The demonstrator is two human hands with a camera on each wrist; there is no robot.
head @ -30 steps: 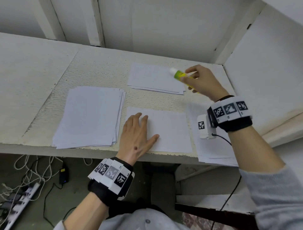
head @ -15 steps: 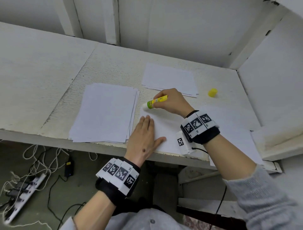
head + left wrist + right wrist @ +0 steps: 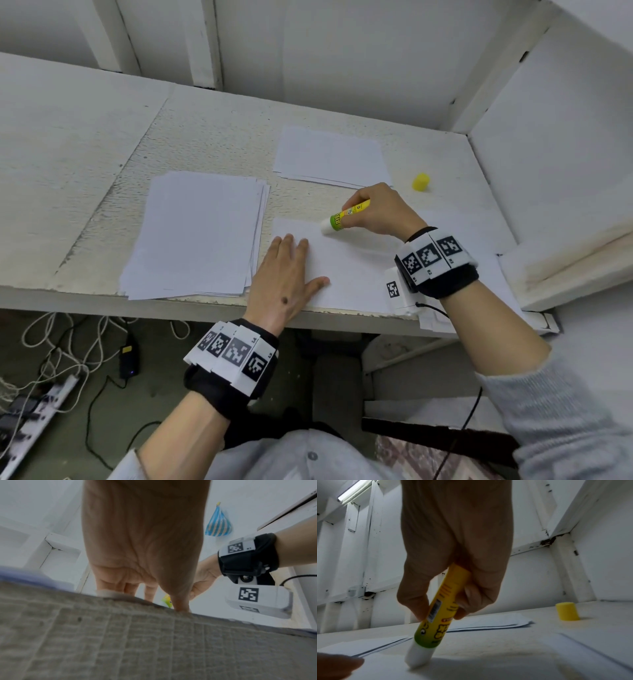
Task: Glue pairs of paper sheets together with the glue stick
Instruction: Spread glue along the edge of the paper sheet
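Observation:
A single white sheet (image 3: 356,274) lies at the front edge of the table. My left hand (image 3: 286,270) lies flat on its left part with straight fingers. My right hand (image 3: 376,210) grips a yellow-green glue stick (image 3: 347,216) (image 3: 440,616), tilted, with its white tip (image 3: 418,655) touching the sheet near the far edge. The left wrist view shows my left hand (image 3: 145,561) from below and a bit of the glue stick (image 3: 167,599) beyond the fingers. The yellow cap (image 3: 421,182) (image 3: 567,612) stands on the table to the right.
A thick stack of white sheets (image 3: 198,233) lies to the left. A thinner pile (image 3: 330,157) lies at the back. More paper (image 3: 486,284) lies at the right under my right wrist. White walls close the back and right. Cables (image 3: 51,349) lie on the floor.
My right hand came down from the back right with the glue stick onto the front sheet, then slid the tip rightwards along its far edge. The left hand stayed flat.

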